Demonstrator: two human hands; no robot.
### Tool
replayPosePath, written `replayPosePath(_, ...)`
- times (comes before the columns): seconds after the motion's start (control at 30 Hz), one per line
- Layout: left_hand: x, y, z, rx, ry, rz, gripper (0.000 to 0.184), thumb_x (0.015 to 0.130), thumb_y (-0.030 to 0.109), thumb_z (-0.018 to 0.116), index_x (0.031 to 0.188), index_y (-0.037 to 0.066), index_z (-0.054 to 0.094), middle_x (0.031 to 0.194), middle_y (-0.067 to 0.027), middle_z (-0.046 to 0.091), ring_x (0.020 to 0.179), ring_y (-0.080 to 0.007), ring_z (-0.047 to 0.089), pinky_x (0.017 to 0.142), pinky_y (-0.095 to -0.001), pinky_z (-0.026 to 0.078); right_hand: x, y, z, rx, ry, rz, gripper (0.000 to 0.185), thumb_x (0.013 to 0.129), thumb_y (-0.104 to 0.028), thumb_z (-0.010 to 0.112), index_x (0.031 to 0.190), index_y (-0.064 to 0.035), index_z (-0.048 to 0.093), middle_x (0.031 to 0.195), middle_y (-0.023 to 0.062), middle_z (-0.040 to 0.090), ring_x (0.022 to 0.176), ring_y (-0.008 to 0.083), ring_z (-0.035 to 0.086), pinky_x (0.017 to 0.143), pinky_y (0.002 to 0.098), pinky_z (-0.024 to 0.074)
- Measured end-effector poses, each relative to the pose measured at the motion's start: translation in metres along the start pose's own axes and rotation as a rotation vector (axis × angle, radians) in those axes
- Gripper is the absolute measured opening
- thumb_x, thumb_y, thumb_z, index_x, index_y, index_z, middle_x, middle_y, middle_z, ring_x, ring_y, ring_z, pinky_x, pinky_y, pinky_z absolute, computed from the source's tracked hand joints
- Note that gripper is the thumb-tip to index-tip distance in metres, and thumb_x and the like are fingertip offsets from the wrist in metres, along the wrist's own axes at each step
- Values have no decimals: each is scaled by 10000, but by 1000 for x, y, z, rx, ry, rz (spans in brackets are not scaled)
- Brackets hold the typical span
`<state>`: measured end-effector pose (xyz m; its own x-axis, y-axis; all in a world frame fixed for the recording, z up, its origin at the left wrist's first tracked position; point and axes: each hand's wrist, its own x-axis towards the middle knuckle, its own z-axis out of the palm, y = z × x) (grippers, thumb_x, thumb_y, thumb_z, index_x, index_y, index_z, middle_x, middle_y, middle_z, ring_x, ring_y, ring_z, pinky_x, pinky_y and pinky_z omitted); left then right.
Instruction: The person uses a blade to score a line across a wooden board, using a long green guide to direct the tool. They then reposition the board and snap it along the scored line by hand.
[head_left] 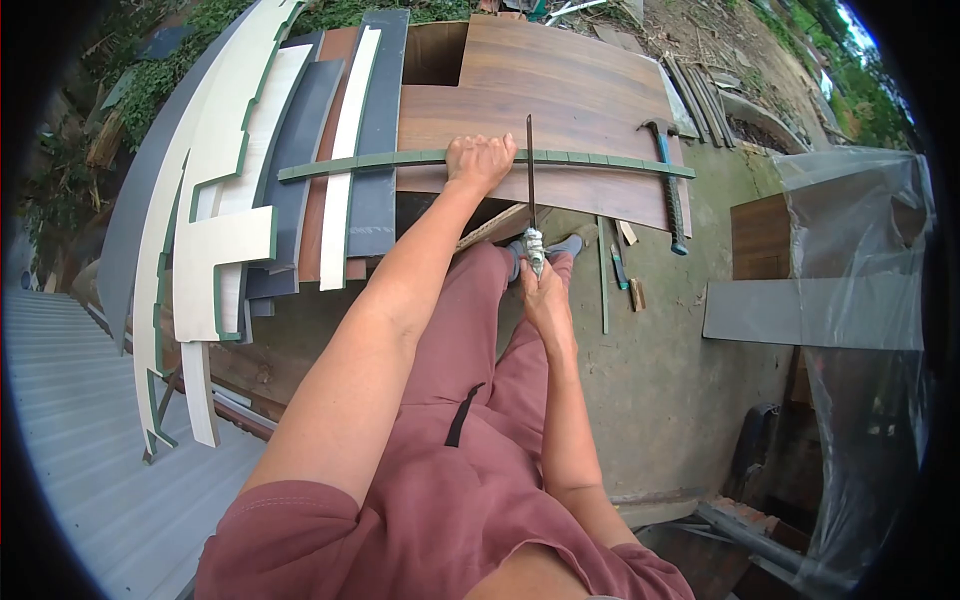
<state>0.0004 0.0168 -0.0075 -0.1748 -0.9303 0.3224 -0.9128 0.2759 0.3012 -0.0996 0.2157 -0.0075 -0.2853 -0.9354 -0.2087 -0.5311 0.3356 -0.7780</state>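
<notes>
My left hand (481,163) is closed over a long, narrow green strip (590,160) that lies across the boards, pressing it down. Several thin cross lines mark the strip to the right of that hand. In my right hand (546,300) is a narrow saw (530,180), its grip wrapped in whitish material and its thin blade pointing away from me. The blade crosses the strip just right of my left hand; whether its teeth touch the strip I cannot tell. Under the strip lies a brown wood-grain board (560,80).
A hammer (670,180) with a blue and black handle lies over the strip's right end. Cut white and grey panels (225,270) are stacked at left. A utility knife (619,268) and wood scraps (637,294) lie on the concrete floor. Clear plastic sheeting (860,400) hangs at right.
</notes>
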Motion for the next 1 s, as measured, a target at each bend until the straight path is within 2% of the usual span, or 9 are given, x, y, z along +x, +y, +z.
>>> replayPosePath(0.13,-3,0,0,-8,6,-3,505,886,366,377,652,56,699,690,-191,647,673,-319,660,683,-391,514,44,-29,-8,-110,-18,14,326,923,-296,438,1005,6,529,903,291,593,920,467,541,746,494,420)
replayPosePath(0.2,-1,-2,-1,-11,15,-12,502,883,364,384,642,55,697,679,-193,644,663,-319,659,676,-393,516,55,-41,-6,-180,33,-25,408,918,-392,421,1062,-32,548,926,245,619,933,426,565,765,457,434)
replayPosePath(0.27,-2,-2,5,-12,39,-1,501,878,364,391,633,50,694,659,-198,638,649,-320,658,673,-395,516,45,-43,-7,-172,22,7,385,918,-368,429,1068,-32,544,956,258,609,981,435,544,788,477,425)
replayPosePath(0.33,-2,-1,7,-11,41,5,499,877,364,393,629,50,693,656,-195,638,646,-318,657,673,-394,516,23,-32,-3,-153,41,-16,329,925,-293,436,1007,13,526,895,289,595,904,467,543,737,499,419)
replayPosePath(0.53,-6,-4,5,2,49,27,493,880,357,395,618,61,690,647,-179,640,636,-313,656,667,-391,517,-20,-5,0,-54,11,4,294,915,-270,456,1018,-4,530,894,286,594,904,464,542,730,503,414)
replayPosePath(0.67,-3,-2,8,-1,52,11,503,887,362,378,633,65,695,660,-174,644,647,-314,657,681,-394,514,23,-17,-6,-42,38,-25,288,916,-268,453,1015,-10,534,901,280,596,905,459,542,731,499,415)
replayPosePath(0.87,-2,-2,6,28,35,8,509,889,361,368,643,60,697,679,-179,646,660,-317,658,688,-391,513,49,-32,-2,-160,67,-79,371,919,-351,431,1065,-29,543,909,262,607,917,454,547,751,486,422)
replayPosePath(0.93,-1,-1,7,17,23,8,505,889,359,368,649,59,697,681,-180,646,661,-316,659,691,-390,512,21,-26,0,-141,61,-34,287,916,-258,448,1011,1,527,898,292,592,905,469,538,743,508,419)
replayPosePath(1.0,-3,-3,4,11,8,-4,502,888,357,369,656,58,698,684,-181,647,663,-316,659,694,-389,512,-10,-14,3,-127,47,-12,289,915,-260,451,1015,0,526,894,294,591,904,470,538,741,508,419)
